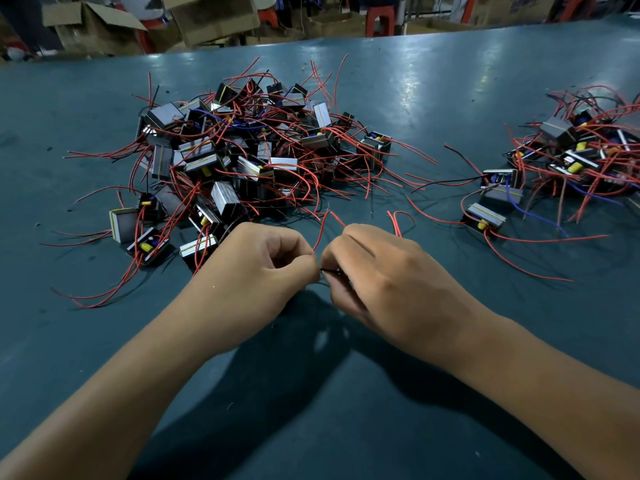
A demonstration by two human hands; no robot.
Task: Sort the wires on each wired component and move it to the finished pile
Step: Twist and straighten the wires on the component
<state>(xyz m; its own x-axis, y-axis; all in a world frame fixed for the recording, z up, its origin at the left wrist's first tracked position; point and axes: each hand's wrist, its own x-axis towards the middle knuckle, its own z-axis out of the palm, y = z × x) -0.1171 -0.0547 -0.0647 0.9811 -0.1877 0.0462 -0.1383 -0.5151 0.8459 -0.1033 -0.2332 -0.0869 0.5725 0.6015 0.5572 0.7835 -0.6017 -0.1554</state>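
Note:
My left hand (256, 271) and my right hand (381, 282) meet at the table's centre front, fingers curled. Between them they pinch a thin black wire (330, 270). Red wires (323, 226) stick up from between the two hands, and a red loop (401, 218) rises behind my right hand. The component these wires belong to is hidden under my hands. A big tangled pile of small transformer-like components (242, 150) with red, black and blue wires lies left of centre. A smaller pile (568, 157) lies at the right edge.
The green table (415, 98) reaches back to a far edge, with cardboard boxes (214, 15) and red stools (381, 19) beyond it. Loose components (485, 220) lie between the piles on the right. Stray red wires trail over the table at front left.

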